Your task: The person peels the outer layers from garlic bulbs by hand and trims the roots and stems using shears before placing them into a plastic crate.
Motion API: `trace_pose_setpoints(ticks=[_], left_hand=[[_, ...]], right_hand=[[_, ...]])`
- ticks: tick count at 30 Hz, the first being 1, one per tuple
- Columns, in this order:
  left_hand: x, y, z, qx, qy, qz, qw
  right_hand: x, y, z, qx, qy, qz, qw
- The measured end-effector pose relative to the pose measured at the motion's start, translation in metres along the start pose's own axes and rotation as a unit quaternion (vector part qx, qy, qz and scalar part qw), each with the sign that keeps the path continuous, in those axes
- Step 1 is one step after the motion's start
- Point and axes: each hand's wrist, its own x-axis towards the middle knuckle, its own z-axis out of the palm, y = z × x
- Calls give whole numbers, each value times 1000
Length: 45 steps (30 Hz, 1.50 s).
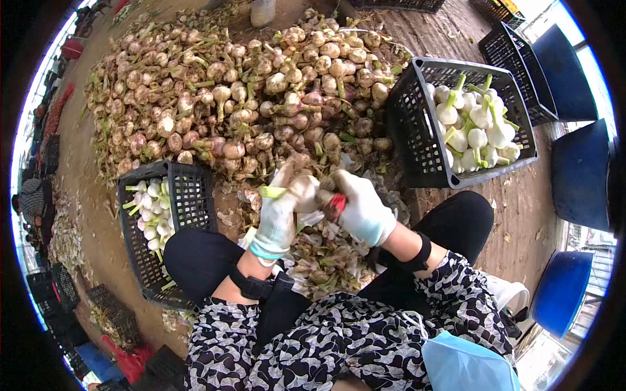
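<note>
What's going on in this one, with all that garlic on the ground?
A person sits on the ground with gloved hands raised over the lap. The left hand holds a garlic bulb by its green stem, and the right hand works at it with a small red-handled tool. Peelings lie between the knees. A big heap of unpeeled garlic lies ahead. Two black crates, the left crate and the right crate, hold cleaned white bulbs.
</note>
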Motion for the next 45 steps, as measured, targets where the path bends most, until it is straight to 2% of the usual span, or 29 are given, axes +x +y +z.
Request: trace_pose_setpoints(ticks=[1,3,5,7,8,9,11,13,14,15,16,17,18,19,20,21,23,27,29,30,34,36,37,38,39,41,42,43,45], left_hand=[[-2,-2,2,-40,67,7,997],[2,7,-6,-81,63,-20,995],[0,13,-8,-123,85,-1,989],[10,12,-23,-219,72,16,973],[13,13,-28,-251,106,-12,962],[14,13,-31,-283,141,-43,948],[16,9,-34,-320,98,-66,940],[15,7,-35,-350,49,-99,930],[15,8,-35,-360,21,-115,926],[16,9,-34,-371,-7,-129,920],[17,10,-31,-371,57,-139,916],[16,12,-29,-371,57,-137,917],[14,14,-26,-328,84,-119,934],[11,16,-22,-285,111,-101,947],[6,16,-15,-240,147,-73,957],[17,4,-24,-273,162,-86,944],[19,-1,-22,-269,170,-69,945],[6,12,-6,-286,106,-84,949],[6,3,-8,-156,161,-52,973],[10,0,-10,-172,183,-52,966],[6,1,-5,-139,176,19,974],[6,13,0,-184,199,14,962],[5,15,1,-225,222,5,949],[4,10,-11,-241,160,5,957],[4,12,-16,-241,160,6,957],[3,18,-18,-240,135,-35,961],[3,22,-14,-228,172,-46,957],[3,21,-14,-232,173,-43,956],[1,13,-17,-77,124,47,988]], right_hand=[[-3,-5,3,-27,15,-56,998],[8,14,14,-22,30,-74,997],[20,56,5,62,122,172,975],[18,69,-8,182,-4,286,941],[15,71,-6,183,-53,62,980],[11,54,-16,222,-117,248,936],[3,123,13,367,-102,214,899],[10,88,-5,270,-107,222,931],[16,56,-14,153,-78,167,971],[16,58,-13,151,-79,165,971],[14,62,-9,-21,-9,28,999],[12,64,-5,-190,63,-112,973],[11,46,-9,-80,50,-31,995],[11,47,-6,-80,49,-30,995],[10,49,-2,72,23,66,995],[10,49,1,222,-2,160,962],[10,7,-1,114,16,166,979],[-4,-4,26,-47,96,-24,994],[-3,-9,39,-119,124,-45,984],[-1,-4,42,-150,131,-74,977],[4,-1,42,-156,94,-88,979],[12,-3,29,-71,156,-60,983],[21,15,23,-2,235,6,972],[27,32,10,29,232,124,964],[27,29,-7,-1,177,168,970],[19,71,9,103,94,153,978],[16,25,11,243,43,122,961],[13,27,23,228,44,123,965],[9,-15,30,175,76,25,981]])
